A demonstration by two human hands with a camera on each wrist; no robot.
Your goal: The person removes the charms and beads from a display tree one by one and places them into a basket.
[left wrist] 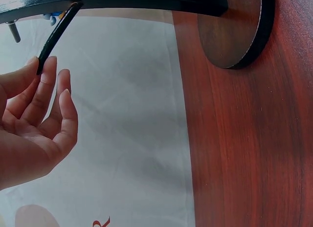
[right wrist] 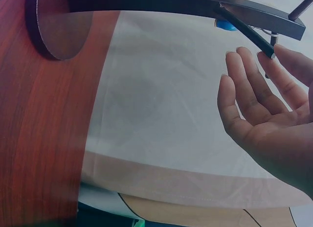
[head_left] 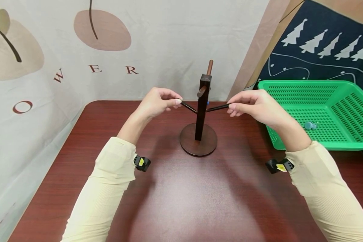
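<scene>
A dark wooden rack [head_left: 201, 116] stands upright on its round base [head_left: 210, 143], with pegs sticking out of its post. My left hand [head_left: 158, 103] pinches the tip of the left peg [left wrist: 57, 34] between thumb and forefinger. On the other side, my right hand [head_left: 258, 106] pinches the end of the right peg [right wrist: 247, 31], its other fingers spread loosely. Two upper pegs, one front [head_left: 201, 91] and one rear peg [head_left: 210, 68], are untouched. Behind the post shows a small blue piece [right wrist: 226, 25] by a thin loop; the post hides most of it.
To the right sits a green slotted basket [head_left: 335, 145] holding a small light-blue item [head_left: 310, 125]. A printed cloth [head_left: 169, 40] hangs behind the reddish-brown table [head_left: 175, 201]. Each sleeve cuff carries a small black camera, one left [head_left: 142, 163], one right [head_left: 279, 166].
</scene>
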